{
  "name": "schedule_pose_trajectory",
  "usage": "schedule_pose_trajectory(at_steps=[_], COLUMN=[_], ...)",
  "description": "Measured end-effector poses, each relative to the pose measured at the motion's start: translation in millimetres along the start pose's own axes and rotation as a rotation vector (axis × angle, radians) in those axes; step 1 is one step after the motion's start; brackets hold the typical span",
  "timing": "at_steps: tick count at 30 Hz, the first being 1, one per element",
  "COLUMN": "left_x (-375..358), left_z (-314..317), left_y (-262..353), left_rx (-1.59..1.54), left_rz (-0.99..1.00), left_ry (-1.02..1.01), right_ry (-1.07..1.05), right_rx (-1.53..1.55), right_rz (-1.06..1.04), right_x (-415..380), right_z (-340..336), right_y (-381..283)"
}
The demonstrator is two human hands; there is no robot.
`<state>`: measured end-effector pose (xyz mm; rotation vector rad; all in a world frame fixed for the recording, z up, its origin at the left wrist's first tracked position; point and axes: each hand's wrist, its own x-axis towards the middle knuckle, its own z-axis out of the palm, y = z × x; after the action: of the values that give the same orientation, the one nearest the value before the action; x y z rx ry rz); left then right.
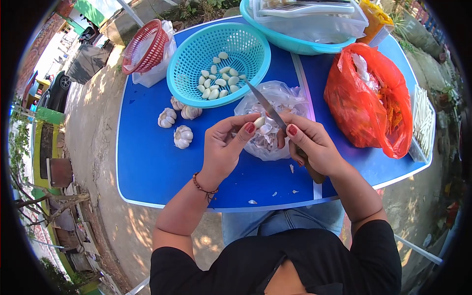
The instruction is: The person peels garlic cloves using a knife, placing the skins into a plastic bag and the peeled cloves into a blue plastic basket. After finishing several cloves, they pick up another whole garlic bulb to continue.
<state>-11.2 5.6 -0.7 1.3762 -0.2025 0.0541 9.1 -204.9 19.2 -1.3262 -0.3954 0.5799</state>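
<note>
My left hand point(227, 140) pinches a garlic clove point(259, 121) between thumb and fingers. In my right hand point(312, 142) is a knife point(266, 102), its blade slanting up and to the left beside the clove. Beneath both hands lies a clear plastic bag point(270, 153) with garlic skins in it. Peeled garlic cloves point(222, 81) rest in a turquoise basket point(179, 78) beyond my left hand. Whole garlic bulbs point(183, 136) sit on the table to the left of that hand, several of them close together.
The blue table point(147, 177) has scraps of skin near its front edge. A red plastic bag point(351, 118) stands at right, beside a box of white sticks point(423, 118). At the back are a red basket point(160, 42) and a turquoise basin point(314, 47) holding plastic containers point(314, 29).
</note>
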Motion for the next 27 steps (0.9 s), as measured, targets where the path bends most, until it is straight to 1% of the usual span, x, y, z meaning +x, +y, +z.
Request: schedule_pose_trajectory(at_steps=[2, 5, 8, 11, 14, 17, 20, 23, 27], left_x=[1, 1, 0, -1, -3, -4, -4, -1, -1], left_z=[-2, -3, 0, -1, -2, 5, 4, -2, 3], left_y=[-1, -1, 5, 4, 11, 13, 13, 16, 18], left_rx=[0.018, -0.036, -0.071, 0.008, 0.221, 0.375, 0.317, 0.434, 0.441], left_rz=[0.048, -0.022, -0.009, 0.11, 0.133, 0.069, 0.14, 0.238, 0.203], left_ry=[0.0, 0.001, -0.009, -0.081, -0.232, -0.172, -0.159, -0.281, -0.227], right_ry=[0.014, 0.009, 0.028, 0.031, 0.007, -0.023, -0.029, -0.024, -0.02], right_rx=[0.024, 0.039, 0.081, 0.089, 0.098, 0.105, 0.117, 0.112, 0.103], right_rz=[-0.017, -0.02, -0.013, -0.02, -0.007, -0.005, 0.0, 0.004, 0.004], right_x=[1, 2, 2, 2, 1, 1, 2, 1, 2], right_z=[-1, -1, 2, 2, 2, 3, 2, 2, 2], right_y=[2, 2, -1, -1, 0, 0, 0, 0, 2])
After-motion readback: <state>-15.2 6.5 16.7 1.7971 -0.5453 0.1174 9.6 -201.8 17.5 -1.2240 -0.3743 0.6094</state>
